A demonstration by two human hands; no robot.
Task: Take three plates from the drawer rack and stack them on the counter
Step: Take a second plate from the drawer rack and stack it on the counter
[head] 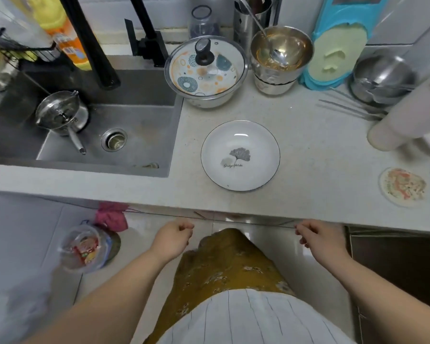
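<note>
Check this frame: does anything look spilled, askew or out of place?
Small steel saucepan lies tilted inside the sink, and a bag of rubbish sits on the floor. The plate sits flat, clear of the counter edge. No spill visible.

plate [240, 155]: was white, with a thin dark rim line and a grey leaf print in the middle
counter [320, 150]: was pale speckled off-white
sink [144, 135]: was dull grey
tap [90, 40]: was black
pot lid [206, 64]: showed orange, teal and grey circles on white
bottle [65, 31]: was yellow and orange
cutting boards [338, 45]: were blue and pale yellow-green
coaster [403, 186]: was cream with orange and red blotches
skirt [229, 266]: was mustard with small pale flowers
cloth [112, 217]: was pink
</note>
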